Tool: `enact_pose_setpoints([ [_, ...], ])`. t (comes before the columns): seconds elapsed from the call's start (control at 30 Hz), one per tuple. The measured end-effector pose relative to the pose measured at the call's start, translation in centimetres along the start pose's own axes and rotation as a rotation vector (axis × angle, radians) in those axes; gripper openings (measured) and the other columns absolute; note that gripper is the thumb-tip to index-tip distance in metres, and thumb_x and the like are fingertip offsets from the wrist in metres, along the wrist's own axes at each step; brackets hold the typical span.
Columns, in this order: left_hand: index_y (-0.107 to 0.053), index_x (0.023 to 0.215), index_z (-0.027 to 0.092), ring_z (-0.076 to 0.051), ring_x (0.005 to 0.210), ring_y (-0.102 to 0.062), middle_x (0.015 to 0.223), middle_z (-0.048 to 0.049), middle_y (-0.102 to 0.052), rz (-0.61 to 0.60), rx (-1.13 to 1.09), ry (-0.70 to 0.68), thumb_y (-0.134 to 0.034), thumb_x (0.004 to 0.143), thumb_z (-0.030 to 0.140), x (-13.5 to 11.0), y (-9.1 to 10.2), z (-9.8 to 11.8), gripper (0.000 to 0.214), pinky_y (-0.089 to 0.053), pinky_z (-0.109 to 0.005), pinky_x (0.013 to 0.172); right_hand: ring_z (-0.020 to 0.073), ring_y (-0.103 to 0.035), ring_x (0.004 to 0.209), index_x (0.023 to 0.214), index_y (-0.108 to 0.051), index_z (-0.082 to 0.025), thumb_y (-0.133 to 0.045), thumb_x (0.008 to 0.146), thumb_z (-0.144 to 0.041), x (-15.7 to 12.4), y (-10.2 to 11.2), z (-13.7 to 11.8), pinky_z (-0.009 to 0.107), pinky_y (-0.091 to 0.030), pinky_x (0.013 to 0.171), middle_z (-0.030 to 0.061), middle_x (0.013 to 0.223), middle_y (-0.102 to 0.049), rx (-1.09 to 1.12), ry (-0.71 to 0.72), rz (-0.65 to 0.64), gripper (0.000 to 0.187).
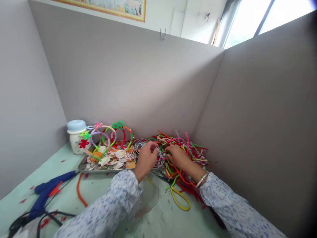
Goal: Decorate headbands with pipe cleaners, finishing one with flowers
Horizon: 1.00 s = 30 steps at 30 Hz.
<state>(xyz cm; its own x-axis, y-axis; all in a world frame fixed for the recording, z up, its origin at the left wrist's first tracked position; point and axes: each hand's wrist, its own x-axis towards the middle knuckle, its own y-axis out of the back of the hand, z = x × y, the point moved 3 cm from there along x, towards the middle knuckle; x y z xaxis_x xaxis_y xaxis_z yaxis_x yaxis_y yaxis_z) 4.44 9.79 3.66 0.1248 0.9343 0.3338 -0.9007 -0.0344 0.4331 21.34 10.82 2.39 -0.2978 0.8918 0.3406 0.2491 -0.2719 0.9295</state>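
Observation:
My left hand (148, 156) is over a coil of silver wire (160, 162), its fingers loosely curled and the thumb a little apart. Nothing shows between them. To its right, my right hand (177, 156) is at the left side of a heap of colourful pipe cleaners (195, 150). Its fingers bend down onto the pipe cleaners and look closed on one, with the tips partly hidden. A metal tray (104, 171) with shells (120, 154) is left of my left hand. Several pipe-cleaner headbands (109, 138) stand on the shells.
A white jar with a blue lid (76, 132) stands behind the tray. At the left lies a blue glue gun (49, 188) with a black cable. Yellow-handled scissors (180, 199) and an orange pipe cleaner (79, 191) lie in front. Grey partitions (133, 76) enclose the table.

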Motion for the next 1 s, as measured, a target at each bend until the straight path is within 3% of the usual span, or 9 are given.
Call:
enact_pose_setpoints([
  [0.13, -0.062, 0.083, 0.015, -0.013, 0.060, -0.057, 0.066, -0.0012, -0.065, -0.102, 0.074, 0.046, -0.059, 0.072, 0.015, 3.3, -4.4, -2.4, 0.012, -0.042, -0.023, 0.058, 0.0196, -0.057, 0.100, 0.112, -0.058, -0.017, -0.056, 0.080, -0.010, -1.5, -0.9, 0.6, 0.030, -0.042, 0.087, 0.0092, 0.110, -0.061, 0.113, -0.059, 0.064, 0.033],
  [0.3, -0.063, 0.088, 0.016, -0.017, 0.071, -0.060, 0.075, -0.0046, -0.067, -0.135, 0.156, -0.017, -0.063, 0.070, 0.019, 4.5, -7.1, -3.1, 0.019, -0.041, -0.026, 0.066, 0.0204, -0.058, 0.094, 0.106, -0.059, -0.015, -0.055, 0.081, -0.012, -2.8, -1.6, 0.9, 0.030, -0.043, 0.084, 0.0092, 0.101, -0.061, 0.183, -0.130, 0.023, 0.026],
  [0.5, -0.065, 0.086, 0.015, -0.016, 0.067, -0.059, 0.072, -0.0045, -0.066, -0.166, 0.156, -0.080, -0.054, 0.079, 0.021, 5.9, -7.1, -3.2, 0.014, -0.042, -0.026, 0.066, 0.0188, -0.059, 0.085, 0.089, -0.060, -0.017, -0.052, 0.086, -0.022, -4.9, -1.7, -0.3, 0.028, -0.043, 0.077, 0.0073, 0.093, -0.059, 0.110, -0.107, -0.046, 0.010],
  [0.63, -0.064, 0.101, 0.017, -0.013, 0.064, -0.058, 0.074, -0.0003, -0.066, -0.237, 0.115, -0.147, -0.060, 0.071, 0.013, 6.2, -7.0, -3.1, 0.030, -0.042, -0.023, 0.063, 0.0186, -0.058, 0.089, 0.093, -0.060, -0.018, -0.052, 0.086, -0.022, -6.4, -1.4, -0.8, 0.028, -0.043, 0.080, 0.0073, 0.096, -0.058, 0.127, -0.093, -0.025, 0.012],
  [0.73, -0.068, 0.092, 0.019, -0.013, 0.064, -0.057, 0.070, 0.0016, -0.065, -0.285, 0.095, -0.195, -0.066, 0.066, 0.016, 5.9, -7.3, -2.7, 0.026, -0.042, -0.022, 0.062, 0.0188, -0.057, 0.089, 0.095, -0.061, -0.018, -0.052, 0.086, -0.021, -6.8, -0.8, -0.7, 0.028, -0.043, 0.079, 0.0078, 0.097, -0.058, 0.141, -0.091, -0.001, 0.014],
  [0.87, -0.068, 0.082, 0.017, -0.014, 0.069, -0.057, 0.073, -0.0008, -0.065, -0.239, 0.094, -0.188, -0.059, 0.073, 0.018, 6.2, -7.5, -2.6, 0.012, -0.043, -0.023, 0.067, 0.0191, -0.058, 0.091, 0.096, -0.063, -0.018, -0.050, 0.087, -0.022, -6.8, 0.2, 0.4, 0.029, -0.044, 0.081, 0.0078, 0.097, -0.059, 0.154, -0.102, 0.037, 0.016],
  [1.0, -0.066, 0.082, 0.013, -0.012, 0.058, -0.055, 0.064, -0.0006, -0.062, -0.234, 0.097, -0.123, -0.051, 0.077, 0.013, 7.1, -7.3, -3.2, 0.016, -0.042, -0.022, 0.059, 0.0209, -0.059, 0.091, 0.105, -0.062, -0.016, -0.051, 0.087, -0.024, -6.7, 0.7, 2.7, 0.032, -0.045, 0.083, 0.0095, 0.100, -0.060, 0.148, -0.196, 0.112, 0.023],
])
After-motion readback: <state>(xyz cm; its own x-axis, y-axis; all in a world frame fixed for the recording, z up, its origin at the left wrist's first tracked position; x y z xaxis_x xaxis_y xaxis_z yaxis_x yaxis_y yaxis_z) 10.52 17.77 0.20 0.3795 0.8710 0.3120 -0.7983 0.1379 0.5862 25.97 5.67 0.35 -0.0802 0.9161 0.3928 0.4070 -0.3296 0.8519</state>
